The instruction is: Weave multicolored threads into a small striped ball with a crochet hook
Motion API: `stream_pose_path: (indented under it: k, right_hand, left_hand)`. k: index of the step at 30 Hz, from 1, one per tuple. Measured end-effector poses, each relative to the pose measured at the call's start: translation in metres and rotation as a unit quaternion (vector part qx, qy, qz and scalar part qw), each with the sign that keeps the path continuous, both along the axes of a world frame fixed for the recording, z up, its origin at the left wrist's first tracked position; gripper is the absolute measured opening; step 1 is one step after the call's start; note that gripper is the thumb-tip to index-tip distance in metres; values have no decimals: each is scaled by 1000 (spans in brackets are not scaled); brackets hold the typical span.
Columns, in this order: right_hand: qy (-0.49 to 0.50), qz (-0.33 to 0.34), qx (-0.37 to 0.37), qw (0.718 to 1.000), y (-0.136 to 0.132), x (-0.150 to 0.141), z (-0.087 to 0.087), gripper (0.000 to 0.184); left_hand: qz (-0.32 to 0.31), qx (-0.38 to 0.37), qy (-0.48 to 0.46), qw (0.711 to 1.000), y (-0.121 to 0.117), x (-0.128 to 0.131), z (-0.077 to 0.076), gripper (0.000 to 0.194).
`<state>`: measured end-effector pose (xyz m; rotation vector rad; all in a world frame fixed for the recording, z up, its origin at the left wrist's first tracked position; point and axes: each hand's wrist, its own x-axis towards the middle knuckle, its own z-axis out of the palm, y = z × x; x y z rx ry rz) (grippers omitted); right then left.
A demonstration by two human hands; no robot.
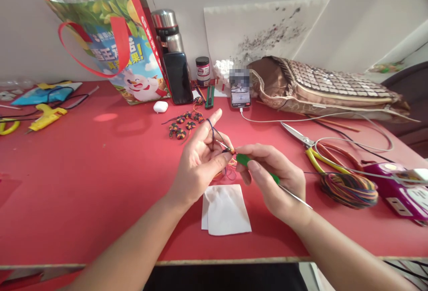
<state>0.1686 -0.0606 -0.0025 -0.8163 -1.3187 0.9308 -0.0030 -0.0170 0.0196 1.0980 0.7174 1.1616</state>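
Observation:
My left hand (195,164) pinches a small crochet piece (229,150) of dark and orange yarn between thumb and fingers. A dark strand of yarn (209,123) loops over its raised index finger. In my right hand (277,175) is a crochet hook (243,160) with a green grip, its tip at the crochet piece; the metal shaft sticks out behind the palm. Loose multicoloured yarn (230,173) hangs below the fingers. White folded tissues (229,213) lie under the hands. Several small multicoloured crocheted pieces (181,133) rest on the table beyond my left hand.
A ball of multicoloured yarn (349,190), scissors (309,141) and a purple power strip (397,190) are at right. Behind stand a phone (178,78), another phone on a cable (240,90), a jar (202,71) and a bag (133,59). A yellow glue gun (47,117) lies left.

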Motion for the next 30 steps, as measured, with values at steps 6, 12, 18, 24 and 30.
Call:
stream_pose_path:
  k: [6, 12, 18, 24, 30]
  right_hand:
    - [33, -1, -27, 999, 0, -6, 1, 13]
    - [53, -27, -53, 997, 0, -6, -5, 16]
    - [-3, -19, -4, 1000, -1, -5, -12, 20]
    - [-25, -13, -33, 999, 3, -2, -12, 18]
    - [-64, -69, -25, 995, 4, -8, -19, 19]
  left_hand:
    - [13, -5, 10, 1000, 1, 0, 2, 74]
    - [19, -34, -12, 999, 0, 1, 4, 80]
    - [21, -113, -44, 992, 0, 3, 10, 107]
    - [23, -111, -5, 994, -4, 6, 10, 111]
    - [50, -83, 36, 995, -9, 12, 8, 96]
